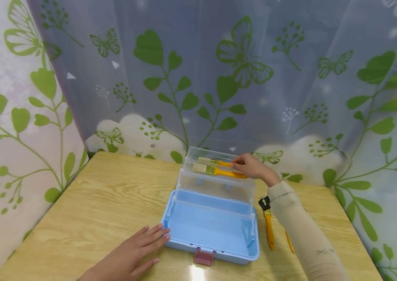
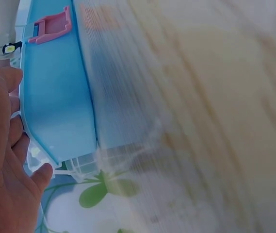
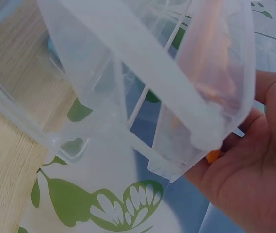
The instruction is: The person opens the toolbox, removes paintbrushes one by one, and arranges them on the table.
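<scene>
A yellow-handled brush (image 1: pixel 216 170) lies across the raised clear tray (image 1: pixel 216 183) of an open blue toolbox (image 1: pixel 210 230), which sits on the wooden table (image 1: pixel 89 203) toward its far right part. The right hand (image 1: pixel 251 166) reaches over the tray from the right and its fingertips pinch the brush's orange-yellow handle; the pale bristle end points left. A second brush (image 1: pixel 214 160) of the same kind lies just behind it in the tray.

The head view alone shows this whole layout. The right wrist view sees the tray (image 3: pixel 142 92) from below and close: translucent walls and dividers, an orange blur of the handle (image 3: pixel 210 63) through the plastic, and the right hand (image 3: pixel 254 165) curled beside the tray's end. The left wrist view, much blurred, shows the box's blue outer wall (image 2: pixel 55 102) and its pink latch (image 2: pixel 50 26), with the left hand (image 2: pixel 4 160) right against the box.

In the head view the left hand (image 1: pixel 132 251) rests flat on the table, fingers straight and holding nothing, their tips touching the box's near left corner. The box's lower compartment is pale blue inside.

On the table just right of the box lie another brush (image 1: pixel 268 222) with a black head and yellow handle, and a further yellow handle (image 1: pixel 289 242) partly hidden by the right sleeve (image 1: pixel 303 234). A leaf-and-butterfly curtain (image 1: pixel 198 70) hangs behind.
</scene>
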